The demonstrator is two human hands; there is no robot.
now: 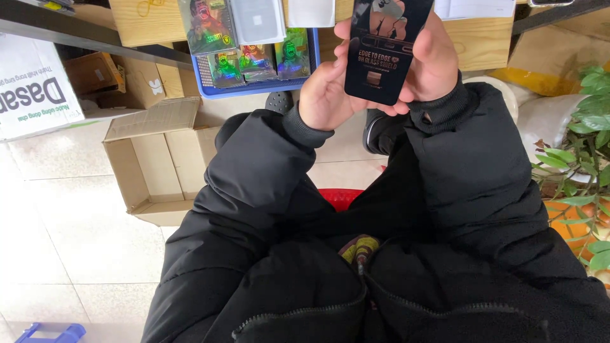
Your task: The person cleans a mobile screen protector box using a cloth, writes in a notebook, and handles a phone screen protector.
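Head-camera footage was taken from above a seated person in a black padded jacket [406, 254], and a dark flat package [386, 47] was seen held up in front of the chest between both hands. The left hand [327, 89] was cupped against the package's left edge and lower corner, its fingers curled behind the back; the right hand [435, 57] was wrapped round the right edge, with its fingers closed on the package. The upper end of the package was cut off by the top of the picture, so its full length could not be told. Just beyond the hands, a blue tray [254, 86] was set on a wooden table [483, 44], and several shiny, colourful packets [254, 60] were stacked in it. An open cardboard box [155, 168] was lying on the tiled floor [51, 222] to the left, beside a white printed carton [32, 82]. A potted plant [581, 165] was visible at the right edge, and a red stool [341, 197] showed between the sleeves. Since the package was pinched mainly along its thin edges, it was judged that it could slip and drop onto the lap or floor if either grip were loosened, and that it might be bent if squeezed too hard.
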